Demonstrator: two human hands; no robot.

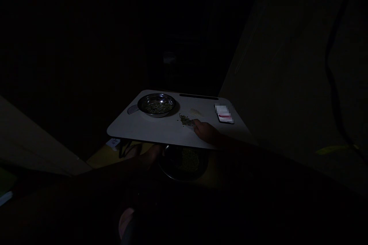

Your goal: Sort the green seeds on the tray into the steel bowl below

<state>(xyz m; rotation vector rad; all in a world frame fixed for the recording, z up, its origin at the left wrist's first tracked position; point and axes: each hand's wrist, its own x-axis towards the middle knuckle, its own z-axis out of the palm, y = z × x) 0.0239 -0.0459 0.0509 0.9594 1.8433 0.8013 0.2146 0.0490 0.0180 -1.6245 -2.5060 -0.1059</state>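
Observation:
My right hand is over the front right part of a small white table, its fingers closed. At its fingertips lies a small heap of greenish seeds or pods; a pale edge shows there, but what the fingers hold is not clear. My left hand is low, just under the table's front edge, beside the rim of a wide metal bowl with green pieces in it. Darkness hides its fingers. On the table's left stands a shiny steel bowl partly filled with similar pieces.
A phone with a lit screen lies at the table's right. A small pale patch of bits lies behind the heap. The table has a dark slot along its back. A wall rises on the right; the room is very dark.

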